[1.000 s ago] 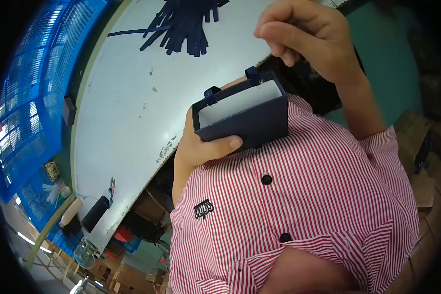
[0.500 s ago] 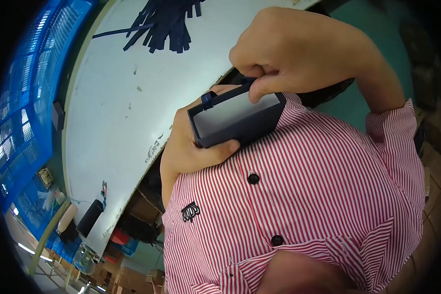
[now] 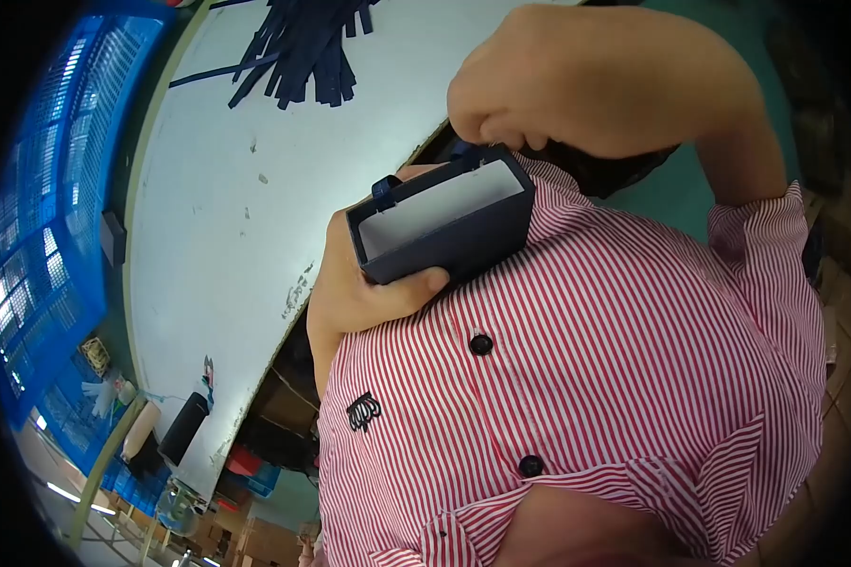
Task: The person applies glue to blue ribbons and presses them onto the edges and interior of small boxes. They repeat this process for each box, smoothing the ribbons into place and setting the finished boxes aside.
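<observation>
A small dark navy box (image 3: 463, 227) with a white inside sits tilted against my striped shirt, its opening facing up. My left hand (image 3: 364, 293) wraps round its left end, thumb along the near side and the other fingers mostly hidden behind. A short navy ribbon loop (image 3: 385, 192) stands up from the far wall. Farther right along that wall, a second navy ribbon (image 3: 461, 151) runs up to the curled fingers of my right hand (image 3: 548, 90). Those fingers are closed at the ribbon, though their tips are partly hidden.
A pile of navy ribbon strips (image 3: 307, 52) lies on the white table (image 3: 217, 255). Near its left end are a black thread spool (image 3: 183, 427) and small snips (image 3: 208, 373). Blue plastic baskets (image 3: 61, 180) stand along the left side.
My right thumb has come out of the box opening, and the right hand has risen a little away from it. The box has shifted slightly left in my left hand.
</observation>
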Demonstrator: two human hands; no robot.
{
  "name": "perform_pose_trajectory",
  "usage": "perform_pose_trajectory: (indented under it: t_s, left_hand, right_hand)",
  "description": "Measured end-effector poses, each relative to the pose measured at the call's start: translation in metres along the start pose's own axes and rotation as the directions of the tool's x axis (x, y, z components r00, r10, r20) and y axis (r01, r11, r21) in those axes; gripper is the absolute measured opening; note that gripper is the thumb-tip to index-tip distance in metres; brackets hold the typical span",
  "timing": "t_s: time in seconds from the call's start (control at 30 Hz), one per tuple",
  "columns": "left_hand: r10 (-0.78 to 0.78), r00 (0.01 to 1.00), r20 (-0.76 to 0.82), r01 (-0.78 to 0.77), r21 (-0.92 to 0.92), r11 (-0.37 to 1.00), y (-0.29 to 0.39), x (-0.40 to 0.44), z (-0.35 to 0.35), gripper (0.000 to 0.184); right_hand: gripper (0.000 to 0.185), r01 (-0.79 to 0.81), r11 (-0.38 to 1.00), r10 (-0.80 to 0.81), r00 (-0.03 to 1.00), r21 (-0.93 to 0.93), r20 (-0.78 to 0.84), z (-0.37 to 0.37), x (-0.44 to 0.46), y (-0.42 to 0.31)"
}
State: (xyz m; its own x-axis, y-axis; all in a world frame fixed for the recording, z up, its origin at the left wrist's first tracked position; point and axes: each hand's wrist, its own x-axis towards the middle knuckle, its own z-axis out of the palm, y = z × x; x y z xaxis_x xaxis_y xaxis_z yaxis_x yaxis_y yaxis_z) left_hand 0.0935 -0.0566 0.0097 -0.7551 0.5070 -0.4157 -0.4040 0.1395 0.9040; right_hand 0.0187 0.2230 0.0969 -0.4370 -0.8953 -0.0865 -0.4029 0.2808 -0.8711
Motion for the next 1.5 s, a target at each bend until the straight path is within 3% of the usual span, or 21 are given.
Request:
perform_pose_trajectory:
  t_s: [0.07,0.13,0.17,0.23,0.27,0.47,0.63,0.67,0.73,0.83,0.97,1.0,1.1,1.17,1.23,1.3,1.37,1.43,1.5]
  left_hand:
    - [-0.015,0.999,-0.030,0.015,0.016,1.000,-0.004,-0.004,-0.001,0.072]
    - [-0.008,1.000,-0.019,0.008,-0.003,1.000,0.001,-0.003,0.002,0.072]
    - [0.004,1.000,0.016,-0.004,-0.032,0.999,0.006,0.000,0.004,0.072]
    - [0.015,0.999,0.047,-0.012,-0.059,0.998,0.009,0.002,0.007,0.071]
    - [0.013,0.999,0.045,-0.011,-0.056,0.998,0.009,0.001,0.008,0.071]
    - [0.001,1.000,0.020,0.000,-0.018,1.000,0.008,0.001,0.010,0.072]
    - [-0.068,0.997,0.046,0.070,-0.038,0.997,0.011,0.002,0.008,0.072]
    - [-0.117,0.991,0.060,0.119,-0.043,0.992,0.016,0.002,0.006,0.073]
    - [-0.177,0.983,0.043,0.179,-0.053,0.982,0.014,0.000,0.002,0.074]
    - [-0.185,0.981,-0.057,0.175,-0.158,0.972,-0.006,-0.004,-0.004,0.077]
    - [-0.152,0.975,-0.160,0.072,-0.422,0.904,-0.015,-0.003,0.004,0.080]
    - [-0.147,0.974,-0.173,0.050,-0.466,0.884,-0.016,-0.004,0.004,0.080]
    - [-0.122,0.978,-0.171,0.028,-0.468,0.883,-0.013,-0.003,0.006,0.077]
    - [-0.075,0.990,-0.117,0.019,-0.421,0.907,-0.013,0.000,0.005,0.074]
    - [0.007,0.995,-0.100,-0.037,-0.300,0.953,-0.006,0.008,0.006,0.068]
    - [0.034,0.987,-0.156,-0.063,-0.182,0.981,-0.008,0.007,0.003,0.071]
    - [0.111,0.987,-0.118,-0.122,-0.090,0.989,0.005,0.008,0.003,0.081]
    - [0.431,0.898,-0.090,-0.382,0.326,0.865,0.002,0.012,-0.009,0.092]
    - [0.524,0.821,-0.227,-0.353,0.519,0.779,0.012,0.003,-0.025,0.098]
  right_hand:
    - [0.015,-0.054,0.926,0.079,0.996,0.373,-0.051,0.012,-0.006,0.024]
    - [0.019,-0.091,0.920,0.125,0.990,0.381,-0.065,0.013,-0.002,0.017]
    - [0.021,-0.095,0.984,0.105,0.993,0.154,-0.061,0.006,-0.003,0.001]
    - [0.025,-0.100,0.987,0.098,0.995,-0.129,-0.025,0.001,0.002,-0.014]
    - [0.026,-0.107,0.979,0.109,0.994,-0.175,0.001,0.001,0.004,-0.015]
    - [0.024,-0.090,0.988,0.105,0.988,-0.125,0.111,-0.001,0.010,-0.015]
    - [0.018,0.052,0.976,-0.031,0.994,-0.209,0.101,-0.001,0.006,-0.001]
    - [0.016,0.102,0.961,-0.085,0.993,-0.259,0.076,-0.002,0.003,-0.003]
    - [0.014,0.033,0.985,-0.037,0.999,-0.170,-0.025,-0.001,-0.001,0.001]
    - [0.012,-0.174,0.976,0.197,0.960,0.129,-0.200,0.002,-0.004,0.012]
    - [0.012,-0.058,0.976,0.146,0.885,0.208,-0.441,0.014,-0.011,0.021]
    - [0.013,-0.002,0.986,0.083,0.871,0.166,-0.483,0.020,-0.011,0.027]
    - [0.016,-0.035,0.995,-0.015,0.878,-0.094,-0.478,0.014,-0.015,0.001]
    - [0.020,0.011,0.968,-0.151,0.824,-0.252,-0.547,0.033,-0.006,0.008]
    - [0.027,0.122,0.972,-0.217,0.789,-0.199,-0.575,0.058,0.005,0.017]
    - [0.029,0.146,0.961,-0.251,0.815,-0.234,-0.523,0.064,0.015,0.018]
    - [0.029,0.076,0.981,-0.162,0.829,-0.180,-0.535,0.062,0.020,0.019]
    - [0.026,0.010,0.990,-0.083,0.841,-0.138,-0.535,0.056,0.021,0.017]
    - [0.030,0.049,0.978,-0.147,0.855,-0.204,-0.497,0.051,0.022,0.025]
